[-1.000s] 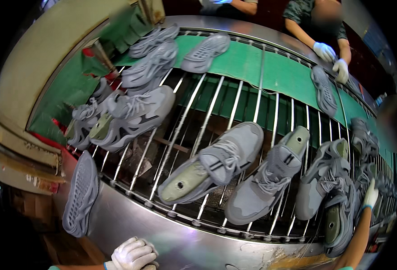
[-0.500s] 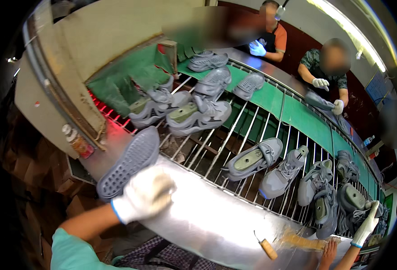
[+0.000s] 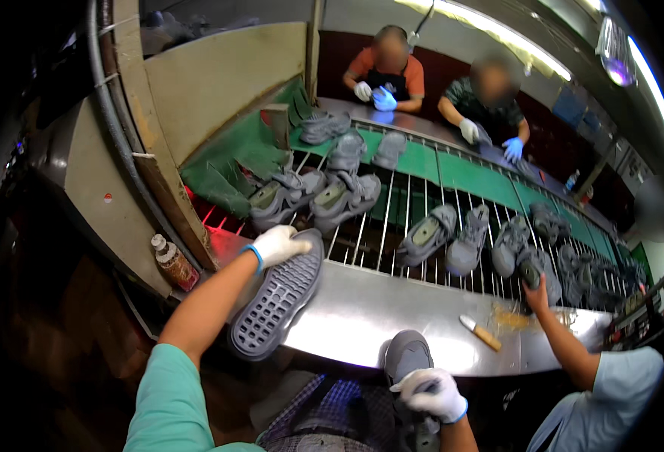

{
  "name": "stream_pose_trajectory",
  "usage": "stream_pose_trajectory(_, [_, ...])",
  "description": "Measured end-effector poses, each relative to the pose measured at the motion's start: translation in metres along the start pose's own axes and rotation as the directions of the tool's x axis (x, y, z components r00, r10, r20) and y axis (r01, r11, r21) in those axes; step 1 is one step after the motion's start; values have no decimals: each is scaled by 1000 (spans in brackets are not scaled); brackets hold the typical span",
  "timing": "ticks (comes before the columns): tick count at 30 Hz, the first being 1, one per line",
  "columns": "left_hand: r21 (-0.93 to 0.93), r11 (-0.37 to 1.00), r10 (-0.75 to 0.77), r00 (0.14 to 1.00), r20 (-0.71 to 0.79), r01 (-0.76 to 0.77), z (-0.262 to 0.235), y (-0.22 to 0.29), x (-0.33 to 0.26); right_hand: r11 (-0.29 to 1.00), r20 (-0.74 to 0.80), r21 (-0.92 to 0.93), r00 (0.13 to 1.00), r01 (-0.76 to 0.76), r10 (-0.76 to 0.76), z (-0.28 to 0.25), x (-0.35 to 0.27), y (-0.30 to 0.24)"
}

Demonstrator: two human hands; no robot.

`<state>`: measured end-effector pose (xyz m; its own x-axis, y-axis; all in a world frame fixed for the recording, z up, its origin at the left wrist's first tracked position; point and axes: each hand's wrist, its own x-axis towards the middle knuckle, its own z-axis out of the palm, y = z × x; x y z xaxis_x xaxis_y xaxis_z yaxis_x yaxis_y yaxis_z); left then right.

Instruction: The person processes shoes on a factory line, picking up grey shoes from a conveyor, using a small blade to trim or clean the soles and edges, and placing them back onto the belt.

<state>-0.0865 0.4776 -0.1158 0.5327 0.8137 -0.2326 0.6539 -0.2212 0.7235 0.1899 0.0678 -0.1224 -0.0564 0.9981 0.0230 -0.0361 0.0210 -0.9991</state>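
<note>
My left hand (image 3: 278, 245), in a white glove with a blue cuff, grips the upper end of a grey rubber shoe sole (image 3: 281, 295). The sole slants down over the near edge of the metal table, its tread of square pockets facing me. Close to my body, my right hand (image 3: 433, 395), gloved the same way, is closed around a grey shoe upper (image 3: 407, 352). Its rounded toe points away from me at the table edge. The glove and the lower edge of the picture hide the heel part.
Grey shoes stand on a wire conveyor rack (image 3: 381, 245) beyond the metal table (image 3: 362, 313). A wooden-handled tool (image 3: 481, 333) lies on the table. At right, a co-worker's bare hand (image 3: 537, 292) touches a shoe. A bottle (image 3: 174, 264) stands at left. Two co-workers sit across.
My left hand has taken hold of the sole's upper end and swung it. My right hand has come from the rack at far right to near my body, with a shoe upper in it.
</note>
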Motion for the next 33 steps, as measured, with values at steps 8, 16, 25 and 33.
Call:
stream_pose_trajectory(8, [-580,801,311,931,190,-150,49,48,-105,973,-243,105,954,207,-176,46,-47,25])
stream_pose_trajectory(16, [-562,746,466,883,60,-356,112,70,-126,814,-506,478,654,-330,562,38,-114,171])
stream_pose_trajectory(25, [-502,702,607,793,50,-505,147,123,-133,449,-318,887,850,110,419,35,-91,96])
stream_pose_trajectory(33, [-537,647,700,702,136,-542,202,93,-154,516,-294,856,802,-20,519,73,-106,107])
